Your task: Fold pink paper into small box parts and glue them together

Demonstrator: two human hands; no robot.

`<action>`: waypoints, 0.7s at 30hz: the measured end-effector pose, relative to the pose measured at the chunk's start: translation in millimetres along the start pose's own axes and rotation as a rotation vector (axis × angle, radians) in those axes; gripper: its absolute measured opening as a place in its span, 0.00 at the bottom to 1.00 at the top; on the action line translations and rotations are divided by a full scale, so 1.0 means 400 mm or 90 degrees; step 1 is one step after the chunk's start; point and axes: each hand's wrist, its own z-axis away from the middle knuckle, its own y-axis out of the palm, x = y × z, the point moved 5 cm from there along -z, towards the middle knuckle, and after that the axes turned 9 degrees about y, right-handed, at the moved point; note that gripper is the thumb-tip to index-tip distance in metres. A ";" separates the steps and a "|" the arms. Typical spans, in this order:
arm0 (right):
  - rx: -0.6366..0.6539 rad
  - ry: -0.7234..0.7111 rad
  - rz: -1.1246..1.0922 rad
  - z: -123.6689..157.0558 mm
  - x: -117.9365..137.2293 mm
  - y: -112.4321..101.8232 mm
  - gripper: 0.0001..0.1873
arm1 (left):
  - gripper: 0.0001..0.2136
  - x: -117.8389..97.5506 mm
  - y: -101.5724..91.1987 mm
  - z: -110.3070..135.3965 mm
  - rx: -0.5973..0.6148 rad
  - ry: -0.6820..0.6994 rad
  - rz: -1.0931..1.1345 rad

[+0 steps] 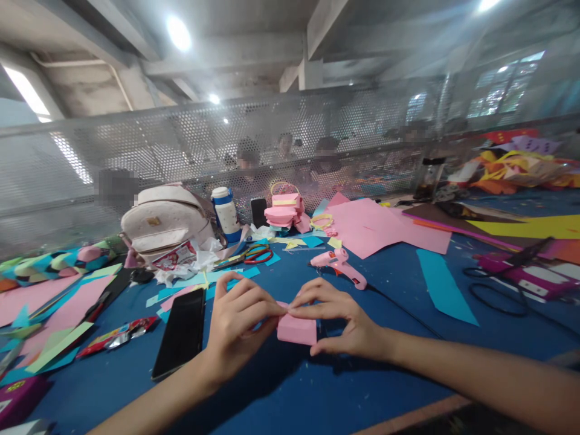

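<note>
Between the two hands, at the near side of the bench, is a folded pink piece. Left hand: fingers pinching its upper left end. Right hand: piece gripped between fingertips on the top edge and thumb at the lower right corner. Fingers hide the left end and part of the far edge; contact with the bench cannot be determined. A purple box, lower left, is cut off.

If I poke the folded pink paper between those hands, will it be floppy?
Perhaps not: the pink paper has flat, creased sides that may stiffen it. It's small, so likely light. Squeezing might dent it, since it looks like paper.
</note>
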 end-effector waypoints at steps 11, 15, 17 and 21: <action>0.011 0.005 -0.009 0.002 -0.001 0.000 0.24 | 0.06 -0.004 -0.001 -0.004 -0.004 0.009 -0.005; 0.010 0.008 -0.007 0.001 0.000 0.001 0.24 | 0.07 -0.004 -0.002 -0.005 -0.008 0.009 -0.008; 0.008 0.008 -0.007 0.000 0.001 0.001 0.24 | 0.07 -0.004 -0.003 -0.005 -0.010 0.009 -0.012; 0.007 0.015 -0.005 0.001 -0.001 0.000 0.25 | 0.08 -0.005 -0.005 -0.006 -0.013 0.012 -0.010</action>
